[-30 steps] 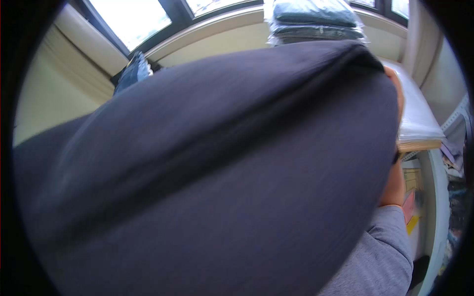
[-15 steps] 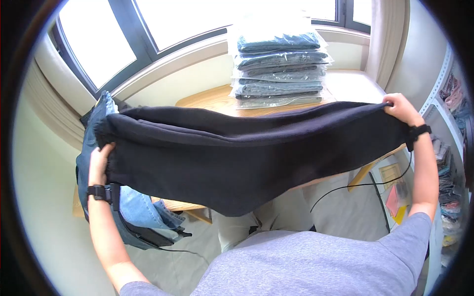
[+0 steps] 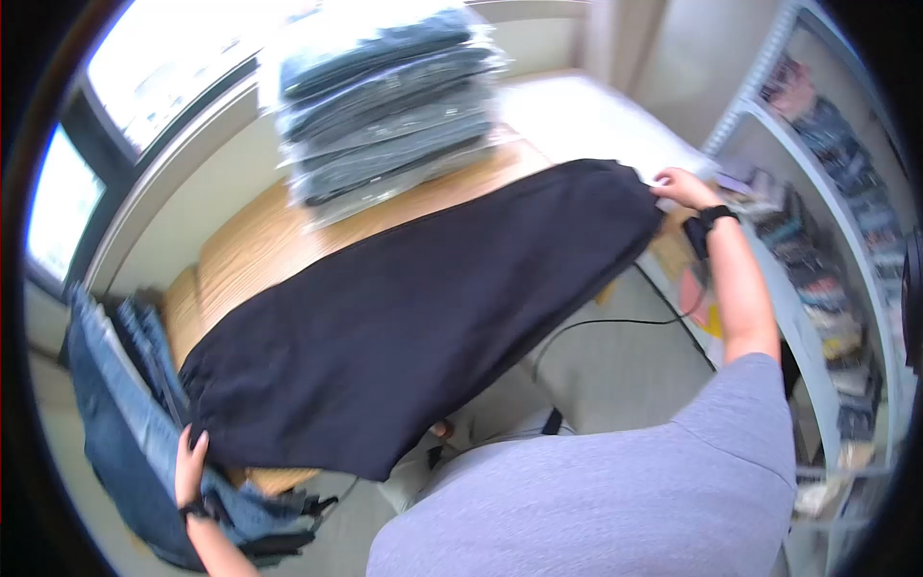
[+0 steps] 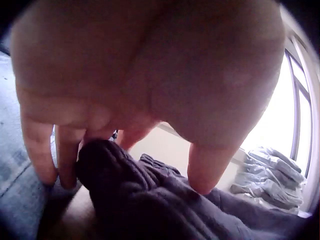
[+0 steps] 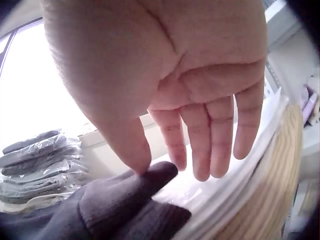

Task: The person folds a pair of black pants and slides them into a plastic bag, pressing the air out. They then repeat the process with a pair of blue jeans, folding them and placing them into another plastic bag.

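A pair of black trousers [image 3: 413,308] is spread slantwise over the wooden table, its gathered elastic end at the left. My left hand [image 3: 192,466] holds that gathered end. In the left wrist view the thumb lies on the bunched cloth [image 4: 150,200], and some fingertips are hidden behind it. At the far end of the trousers is my right hand [image 3: 685,188]. In the right wrist view its thumb touches the hem [image 5: 150,185], while the other fingers [image 5: 201,150] hang straight and apart beyond the cloth.
A tall stack of plastic-bagged folded jeans [image 3: 389,115] stands on the wooden table [image 3: 250,240] by the window. White plastic bags [image 3: 596,115] lie at its right end. Blue jeans [image 3: 115,404] hang at the left. Metal shelves [image 3: 817,163] hold clothing at the right. A black cable [image 3: 615,321] runs below.
The trousers came down from in front of the camera and now lie spread over the table. Both hands have moved with them, and the head view has turned to the right.
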A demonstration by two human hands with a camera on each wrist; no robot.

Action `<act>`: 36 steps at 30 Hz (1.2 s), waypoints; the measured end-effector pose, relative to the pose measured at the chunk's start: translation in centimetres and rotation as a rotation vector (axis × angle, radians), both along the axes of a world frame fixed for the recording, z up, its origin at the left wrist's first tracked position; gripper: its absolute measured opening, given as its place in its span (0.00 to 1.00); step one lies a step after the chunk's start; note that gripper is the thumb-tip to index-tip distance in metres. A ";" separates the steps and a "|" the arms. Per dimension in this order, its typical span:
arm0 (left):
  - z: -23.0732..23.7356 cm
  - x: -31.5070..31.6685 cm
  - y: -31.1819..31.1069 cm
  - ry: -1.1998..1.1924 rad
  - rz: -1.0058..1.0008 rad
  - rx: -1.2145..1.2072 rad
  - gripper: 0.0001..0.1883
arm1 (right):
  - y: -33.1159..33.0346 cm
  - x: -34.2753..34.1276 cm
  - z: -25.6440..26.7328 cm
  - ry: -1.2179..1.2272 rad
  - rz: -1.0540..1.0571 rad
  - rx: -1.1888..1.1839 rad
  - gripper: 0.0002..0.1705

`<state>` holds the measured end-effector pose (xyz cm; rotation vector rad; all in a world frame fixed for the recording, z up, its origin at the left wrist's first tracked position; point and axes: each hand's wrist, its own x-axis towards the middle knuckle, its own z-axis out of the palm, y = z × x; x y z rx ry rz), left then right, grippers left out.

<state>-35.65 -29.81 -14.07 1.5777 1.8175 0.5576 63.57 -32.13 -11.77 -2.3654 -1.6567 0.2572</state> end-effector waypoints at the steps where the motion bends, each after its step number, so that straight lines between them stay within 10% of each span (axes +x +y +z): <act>1: 0.0 0.0 -0.6 0.103 0.073 -0.020 0.31 | -0.6 -0.3 0.1 -0.001 0.023 -0.022 0.24; 5: -1.2 1.6 -1.9 0.075 0.232 -0.034 0.34 | -1.6 -1.5 -1.8 0.501 -0.196 0.089 0.21; 17: -2.4 0.7 0.1 0.201 0.393 0.034 0.27 | -0.4 -5.6 3.0 0.465 -0.035 0.424 0.20; 20: -4.3 -3.9 1.8 0.253 0.099 0.283 0.19 | -1.4 -8.1 4.8 0.896 -0.218 0.399 0.16; 22: -3.8 -5.9 2.6 0.089 0.312 0.313 0.12 | -1.3 -5.9 3.1 1.153 -0.221 0.422 0.14; 27: -6.3 -11.4 3.8 0.131 0.396 0.156 0.13 | -2.8 -3.3 -3.0 0.888 -0.450 -0.071 0.12; 31: -7.3 -12.8 3.6 0.157 0.305 0.185 0.21 | -3.2 -4.2 -4.3 0.668 -0.480 -0.026 0.25; 36: -0.1 -0.9 -0.6 -0.588 0.416 -0.055 0.25 | -3.8 -11.4 0.5 1.035 -0.456 0.140 0.28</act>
